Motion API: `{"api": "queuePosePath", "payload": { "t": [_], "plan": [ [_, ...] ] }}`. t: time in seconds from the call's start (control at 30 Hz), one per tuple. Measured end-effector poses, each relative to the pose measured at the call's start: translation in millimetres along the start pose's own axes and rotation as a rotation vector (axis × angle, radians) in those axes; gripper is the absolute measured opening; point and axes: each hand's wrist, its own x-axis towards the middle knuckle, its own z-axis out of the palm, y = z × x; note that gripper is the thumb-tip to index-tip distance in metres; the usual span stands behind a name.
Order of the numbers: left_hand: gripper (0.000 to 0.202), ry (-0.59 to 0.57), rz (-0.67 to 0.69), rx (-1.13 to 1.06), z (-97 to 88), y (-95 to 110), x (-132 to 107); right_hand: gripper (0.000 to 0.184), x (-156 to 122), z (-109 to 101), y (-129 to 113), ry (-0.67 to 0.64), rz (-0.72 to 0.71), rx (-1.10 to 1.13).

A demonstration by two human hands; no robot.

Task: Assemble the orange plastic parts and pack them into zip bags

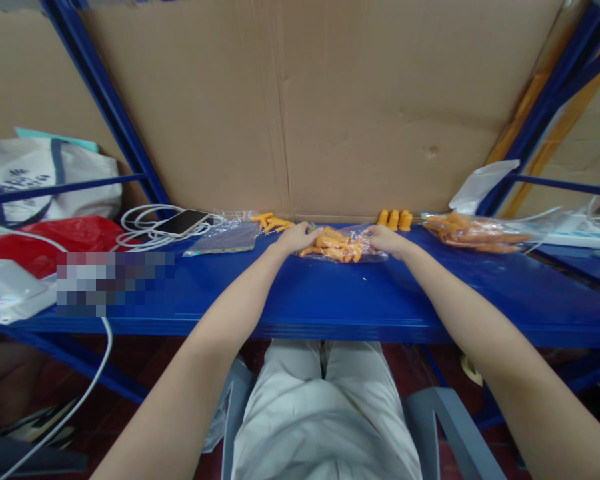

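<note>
Bag of orange pieces is lying on the blue table, right between both hands. Left hand is pinching one end and right hand is holding the other, both grips looking narrow. I'm guessing it's feeling light and floppy, with slick, crinkly plastic and stiffer lumps shifting inside. For a hold, I'm favouring the loose plastic at either end over the lumpy middle.

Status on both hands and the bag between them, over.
Left hand and right hand at opposite ends of plastic bag. Bag on blue tabletop, orange pieces inside. Possible obstacle: three orange stubs behind right hand.
</note>
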Motion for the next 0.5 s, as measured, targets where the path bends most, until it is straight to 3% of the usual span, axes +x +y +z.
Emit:
{"api": "queuePosePath", "payload": {
  "t": [0.17,0.33,0.5],
  "plan": [
    [0.055,0.016,-0.006,-0.035,-1.8,-0.8,-0.3,0.018,0.2,6.7,0.1,0.018,0.066,0.129],
    [0.056,0.030,-0.012,-0.054,-1.9,-2.0,0.7,0.030,0.8,9.1,5.3,-0.026,0.016,0.249],
    [0.052,0.044,-0.008,-0.044,1.6,-7.9,5.3,0.028,-6.5,9.6,-2.4,-0.012,0.056,0.236]
  ]
}}
